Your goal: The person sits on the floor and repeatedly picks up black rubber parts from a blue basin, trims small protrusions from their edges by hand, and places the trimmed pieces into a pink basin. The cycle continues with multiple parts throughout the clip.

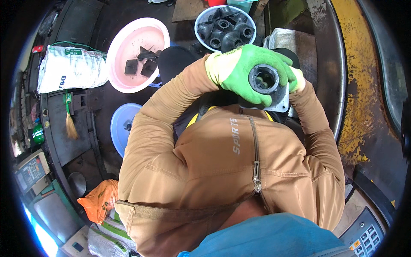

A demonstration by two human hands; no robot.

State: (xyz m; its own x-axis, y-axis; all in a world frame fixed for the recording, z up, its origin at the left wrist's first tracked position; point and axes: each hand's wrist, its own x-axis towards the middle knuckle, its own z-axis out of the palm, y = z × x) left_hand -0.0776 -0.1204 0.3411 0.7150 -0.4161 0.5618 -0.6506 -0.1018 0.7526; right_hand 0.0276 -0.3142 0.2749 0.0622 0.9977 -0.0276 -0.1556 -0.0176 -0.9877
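Note:
My left hand (pixel 245 70), in a green glove with a pale yellow cuff, is closed around a black hollow part (pixel 263 79) in front of my chest. This part has a thick round collar facing up and a grey square flange with corner holes below it. Against its right side is my right hand (pixel 296 80), gloved too. Its fingers are mostly hidden behind the left hand and the part, so their grip does not show.
Ahead stands a pale-rimmed basin (pixel 198 35) full of black conical parts. A pink basin (pixel 122 60) with several black square pieces is at the left, above a blue basin (pixel 122 122). A white sack (pixel 70 70) lies farther left. Yellow-painted, worn metal (pixel 357 85) rises on the right.

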